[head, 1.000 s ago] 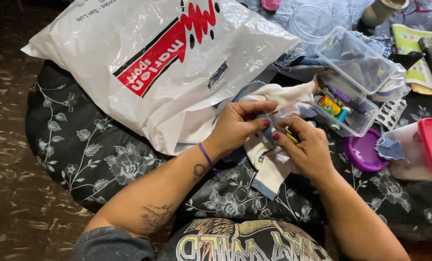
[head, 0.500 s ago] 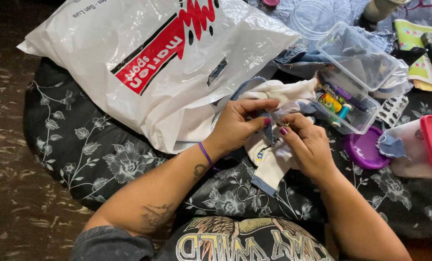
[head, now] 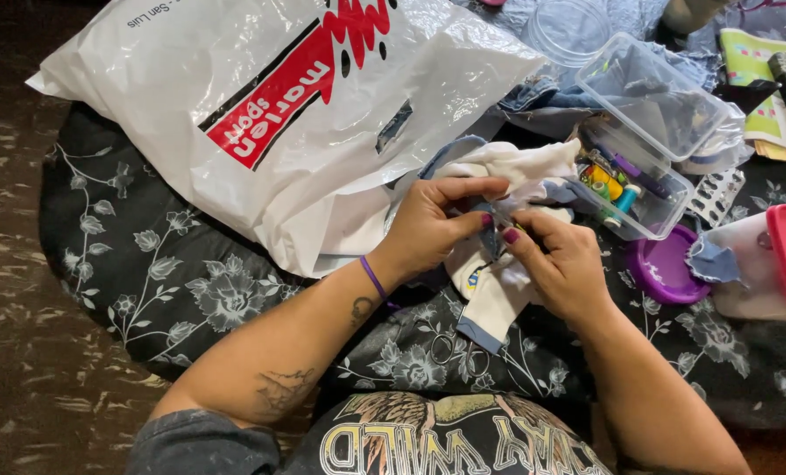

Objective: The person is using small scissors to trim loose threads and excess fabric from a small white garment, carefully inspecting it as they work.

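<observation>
**Hands close in on white cloth**

Floral black cloth [head: 146, 264] covers the surface. Since a moment ago, left hand [head: 432, 224] and right hand [head: 562, 264] have drawn together at frame center, both pinching the white garment [head: 498, 290], suggesting fine work underway.

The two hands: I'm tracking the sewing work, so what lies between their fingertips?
In the head view, the left hand and right hand pinch a small white garment with blue trim between them; anything finer is too small to tell.
</observation>
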